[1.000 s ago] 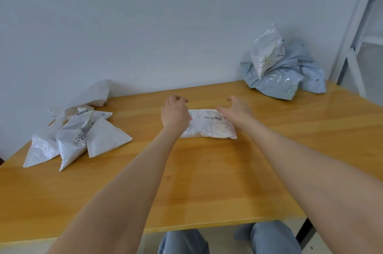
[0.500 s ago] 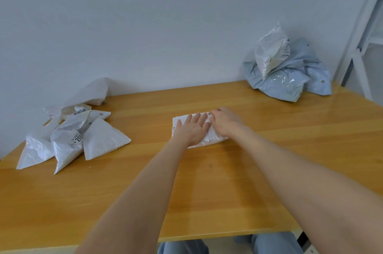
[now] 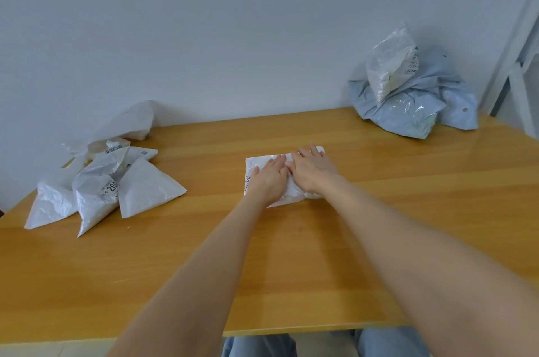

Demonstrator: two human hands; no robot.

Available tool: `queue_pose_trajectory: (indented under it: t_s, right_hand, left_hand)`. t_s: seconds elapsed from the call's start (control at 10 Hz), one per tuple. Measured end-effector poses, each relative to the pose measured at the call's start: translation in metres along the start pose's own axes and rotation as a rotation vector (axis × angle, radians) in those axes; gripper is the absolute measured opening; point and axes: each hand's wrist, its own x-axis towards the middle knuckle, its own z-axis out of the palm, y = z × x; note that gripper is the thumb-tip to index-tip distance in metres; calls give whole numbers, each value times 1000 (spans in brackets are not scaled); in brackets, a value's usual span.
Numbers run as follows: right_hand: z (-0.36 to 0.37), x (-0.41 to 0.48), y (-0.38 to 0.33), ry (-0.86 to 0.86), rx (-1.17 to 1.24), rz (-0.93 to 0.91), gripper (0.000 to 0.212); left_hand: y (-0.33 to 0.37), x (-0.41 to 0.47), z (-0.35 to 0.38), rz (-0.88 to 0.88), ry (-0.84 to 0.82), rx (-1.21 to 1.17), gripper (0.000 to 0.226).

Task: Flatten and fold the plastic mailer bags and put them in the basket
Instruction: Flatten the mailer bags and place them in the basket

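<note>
A folded white mailer bag (image 3: pixel 256 162) lies in the middle of the wooden table (image 3: pixel 408 196). My left hand (image 3: pixel 269 180) lies flat on its left half, fingers stretched out. Beside it, touching, my right hand (image 3: pixel 310 171) presses flat on the right half. Both palms cover most of the bag. At the left lies a pile of folded white mailer bags (image 3: pixel 96 184). A heap of crumpled grey-blue and white mailer bags (image 3: pixel 408 94) sits at the back right against the wall. No basket is in view.
A white wall runs along the table's far edge. A white metal frame (image 3: pixel 513 59) stands past the right corner. My knees in blue jeans (image 3: pixel 262 346) show below the table's near edge.
Both hands came down from the bag's ends onto its top and now press flat side by side. The bag is folded smaller than a second ago.
</note>
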Motion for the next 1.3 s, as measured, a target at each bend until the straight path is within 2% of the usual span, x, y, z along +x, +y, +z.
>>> queue_pose_trajectory:
  t_s: [0.2, 0.4, 1.3]
  right_hand:
    - [7, -1, 2, -36, 17, 45, 56]
    - [11, -3, 4, -40, 32, 45, 56]
    - [17, -1, 6, -51, 68, 55, 56]
  left_hand:
    - [4, 0, -1, -33, -46, 178, 51]
    - [6, 0, -2, -34, -84, 250, 51]
    - [6, 2, 0, -48, -103, 199, 51]
